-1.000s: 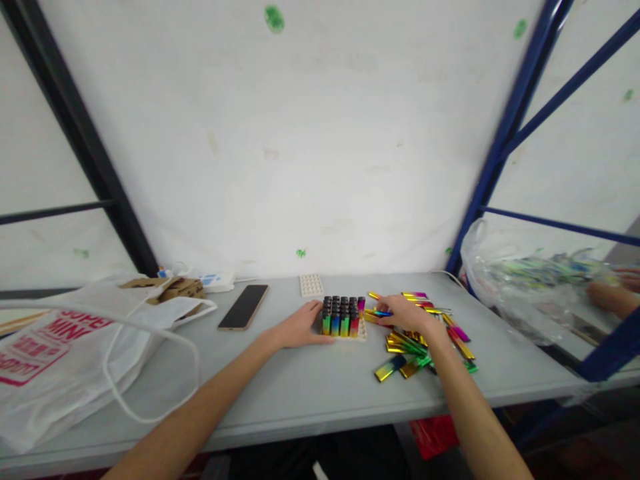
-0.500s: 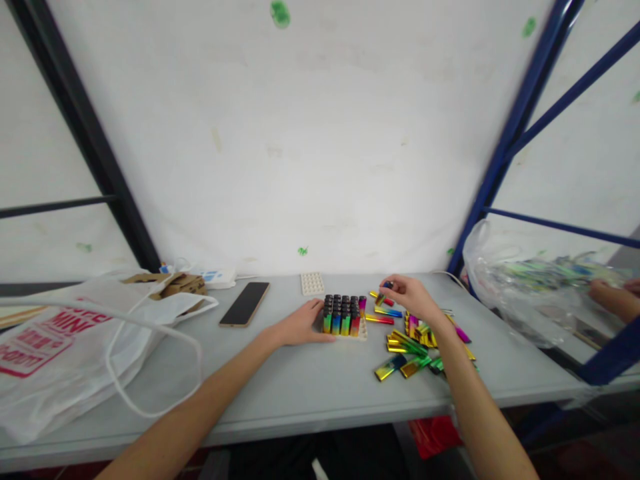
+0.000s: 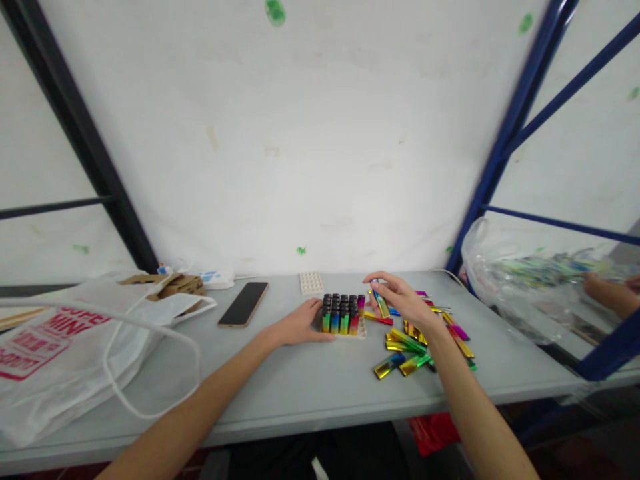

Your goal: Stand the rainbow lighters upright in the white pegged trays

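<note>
A grey table (image 3: 300, 390) is set against a white wall (image 3: 330, 133) marked with green spots, and is flanked by a black post (image 3: 83, 127) on the left and a blue post (image 3: 515, 120) on the right. Just right of the table's middle, a blue-and-gold piece (image 3: 382, 303) is held aslant by the right hand (image 3: 401, 298), its fingers clamped on it above the table. To its left, upright lighters (image 3: 341, 315) with black tops are packed in rows in a white tray (image 3: 363, 331), where some holes are left bare at the right and near edges. The left end of this group is cupped by the left hand (image 3: 303, 323), with thumb and fingers spread apart; whether they are pressed tight cannot be told.

Near and right of the tray, loose shiny pieces (image 3: 409, 345) in gold, green, red and purple are heaped, partly hidden by the right forearm. A second white tray (image 3: 311, 283) is placed farther back, by the wall. On the left, a phone (image 3: 243, 305) is laid flat, and beyond it a printed white bag (image 3: 65, 347) and cardboard (image 3: 181, 287) are seen. At the far right, a clear plastic bag (image 3: 523, 277) is bulged beside another person's hand (image 3: 611, 293).
</note>
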A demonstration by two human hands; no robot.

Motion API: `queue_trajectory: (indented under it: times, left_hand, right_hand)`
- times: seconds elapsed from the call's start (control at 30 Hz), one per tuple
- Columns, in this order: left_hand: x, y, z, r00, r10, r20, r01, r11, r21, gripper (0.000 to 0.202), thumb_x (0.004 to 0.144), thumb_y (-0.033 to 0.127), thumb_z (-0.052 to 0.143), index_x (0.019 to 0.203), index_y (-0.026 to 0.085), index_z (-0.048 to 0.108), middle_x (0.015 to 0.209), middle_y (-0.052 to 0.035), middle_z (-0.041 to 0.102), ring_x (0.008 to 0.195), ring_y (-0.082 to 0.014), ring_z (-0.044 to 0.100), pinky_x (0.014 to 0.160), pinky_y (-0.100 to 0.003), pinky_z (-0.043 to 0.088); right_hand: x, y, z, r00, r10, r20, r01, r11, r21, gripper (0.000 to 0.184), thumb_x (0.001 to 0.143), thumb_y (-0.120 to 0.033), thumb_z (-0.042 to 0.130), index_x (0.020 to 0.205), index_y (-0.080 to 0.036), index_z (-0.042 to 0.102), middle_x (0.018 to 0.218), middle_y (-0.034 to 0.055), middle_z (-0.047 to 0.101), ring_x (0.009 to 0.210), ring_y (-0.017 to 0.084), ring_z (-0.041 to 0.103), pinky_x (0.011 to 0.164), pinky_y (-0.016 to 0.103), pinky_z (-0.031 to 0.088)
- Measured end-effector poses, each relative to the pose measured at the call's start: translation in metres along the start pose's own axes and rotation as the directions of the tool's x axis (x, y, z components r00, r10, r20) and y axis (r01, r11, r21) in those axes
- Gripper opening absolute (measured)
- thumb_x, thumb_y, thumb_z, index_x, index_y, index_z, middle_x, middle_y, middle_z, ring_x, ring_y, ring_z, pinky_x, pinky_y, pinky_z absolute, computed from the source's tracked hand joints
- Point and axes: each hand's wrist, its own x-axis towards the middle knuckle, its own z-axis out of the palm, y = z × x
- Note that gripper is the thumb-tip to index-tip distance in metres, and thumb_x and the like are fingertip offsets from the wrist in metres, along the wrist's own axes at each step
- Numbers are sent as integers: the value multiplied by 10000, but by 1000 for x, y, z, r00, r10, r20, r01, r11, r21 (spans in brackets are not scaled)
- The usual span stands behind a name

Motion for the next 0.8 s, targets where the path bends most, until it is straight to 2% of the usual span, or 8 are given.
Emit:
queue_trajectory:
  times: [0.1, 0.2, 0.3, 0.37, 0.47, 0.53, 0.63, 0.8]
  left_hand:
    - [0, 0, 0, 1000, 6, 1, -6, 1000, -2, 829, 761, 614, 853, 1415, 195, 562, 1415, -153, 584, 1318, -381, 548, 1183, -523, 416]
    - [-1, 1, -1, 1000, 12, 8, -12, 1000, 4, 835, 768, 624, 845, 1426, 200, 555, 1437, -154, 574, 1334, -382, 538, 1184, -517, 413]
    - [-1, 2, -1, 1000, 3, 5, -3, 1000, 1, 829, 765, 619, 849, 1419, 196, 566, 1436, -156, 576, 1330, -389, 542, 1178, -516, 418]
    - [0, 2, -1, 1000, 5, 7, -5, 1000, 0, 822, 765, 611, 851, 1417, 196, 568, 1433, -155, 577, 1324, -392, 545, 1176, -524, 419]
    - [0, 2, -1, 1000, 8, 11, -8, 1000, 4, 826, 769, 612, 848, 1418, 188, 563, 1426, -162, 577, 1310, -397, 550, 1170, -538, 421]
    - [0, 1, 0, 1000, 9, 6, -9, 1000, 8, 832, 770, 618, 845, 1418, 181, 559, 1417, -165, 579, 1301, -396, 555, 1164, -541, 426]
    - [1, 0, 1, 1000, 10, 9, -10, 1000, 24, 835, 777, 629, 836, 1422, 180, 553, 1410, -164, 579, 1302, -392, 552, 1162, -537, 428]
    - [0, -1, 1, 1000, 14, 9, -15, 1000, 25, 850, 783, 645, 826, 1450, 207, 534, 1426, -150, 573, 1317, -383, 543, 1162, -535, 429]
  right_hand:
    - [5, 1, 5, 999, -19, -51, 21, 999, 27, 495, 923, -594, 677, 1232, -210, 628, 731, -37, 582, 638, 133, 592, 659, 276, 534]
    - [8, 0, 13, 997, -31, -68, 36, 997, 66, 445, 914, -624, 667, 1064, -206, 633, 740, -49, 493, 632, 113, 552, 645, 262, 535]
    - [9, 1, 21, 997, 25, -76, -15, 991, 130, 461, 891, -679, 657, 968, -239, 543, 662, -89, 397, 490, 77, 345, 441, 199, 359]
    - [10, 5, 24, 992, 69, -106, -53, 988, 147, 505, 871, -733, 639, 938, -247, 517, 608, -105, 339, 456, 73, 250, 402, 186, 237]
    - [15, 14, 28, 974, 166, -157, -143, 979, 145, 629, 893, -844, 456, 766, -229, 493, 531, -97, 266, 428, 75, 210, 403, 203, 171]
    - [19, 20, 29, 953, 215, -213, -192, 974, 120, 678, 911, -854, 357, 632, -237, 402, 483, -81, 245, 407, 79, 211, 404, 225, 174]
    - [23, 28, 30, 922, 164, -352, -175, 985, -1, 614, 964, -726, 322, 567, -256, 328, 456, -49, 289, 408, 105, 284, 433, 256, 260]
    - [22, 32, 27, 878, 5, -479, -141, 959, -248, 387, 889, -508, 543, 620, -254, 427, 551, -1, 454, 572, 166, 448, 575, 282, 370]
